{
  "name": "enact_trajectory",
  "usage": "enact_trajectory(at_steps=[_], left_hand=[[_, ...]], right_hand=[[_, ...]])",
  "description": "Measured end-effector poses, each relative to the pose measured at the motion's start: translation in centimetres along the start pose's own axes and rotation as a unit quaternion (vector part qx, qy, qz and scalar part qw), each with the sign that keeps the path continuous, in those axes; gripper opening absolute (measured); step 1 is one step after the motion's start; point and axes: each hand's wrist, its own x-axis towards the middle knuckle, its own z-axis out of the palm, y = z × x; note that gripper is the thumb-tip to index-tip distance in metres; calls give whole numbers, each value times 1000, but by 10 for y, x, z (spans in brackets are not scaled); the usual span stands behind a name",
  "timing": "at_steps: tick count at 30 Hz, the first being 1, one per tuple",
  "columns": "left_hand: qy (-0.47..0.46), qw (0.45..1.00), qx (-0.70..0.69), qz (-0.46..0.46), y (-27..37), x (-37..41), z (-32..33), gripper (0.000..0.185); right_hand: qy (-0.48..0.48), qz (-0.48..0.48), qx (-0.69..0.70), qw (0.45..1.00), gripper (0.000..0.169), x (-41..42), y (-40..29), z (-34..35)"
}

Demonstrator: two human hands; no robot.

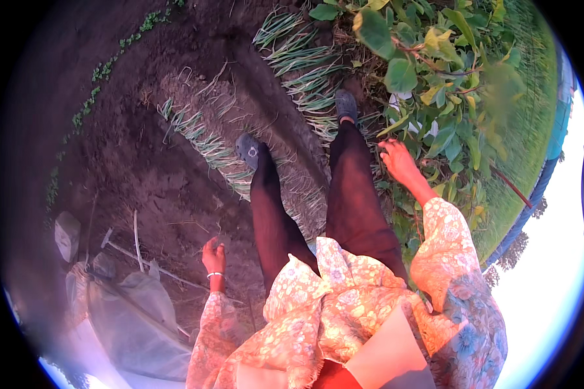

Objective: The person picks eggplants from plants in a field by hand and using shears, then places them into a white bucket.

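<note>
My left hand [214,256], with a white bangle at the wrist, hangs over bare brown soil, its fingers loosely bent and nothing seen in it. On the other side, my right hand [398,158] reaches out beside a leafy green bush [447,112], fingers spread and partly curled, with no object visible in it. Between my hands are my legs in dark trousers. My grey clogs [247,150] stand among rows of green onion-like plants [199,133], one foot well ahead of the other.
A furrow [292,116] runs between the planted rows. Low left are translucent sheeting [136,311], thin poles [151,265] and a pale block-like object [67,236]. A line of small green plants [85,109] crosses the dark soil. Beyond the bush lie a grassy field [525,126] and a reddish stick [513,188].
</note>
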Motion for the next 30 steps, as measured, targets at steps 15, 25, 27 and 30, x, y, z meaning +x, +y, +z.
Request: enact_trajectory(at_steps=[15,25,27,30], left_hand=[[13,991,-86,98,78,14,-18,31],[62,980,-171,77,94,-23,49,32],[2,993,-111,42,143,-41,49,32],[-34,987,-141,62,152,-51,33,32]], right_hand=[[44,106,139,984,24,-117,50,20],[88,28,200,975,23,-20,71,-39],[94,65,203,972,21,-35,81,-36],[14,132,305,943,34,-41,30,-48]])
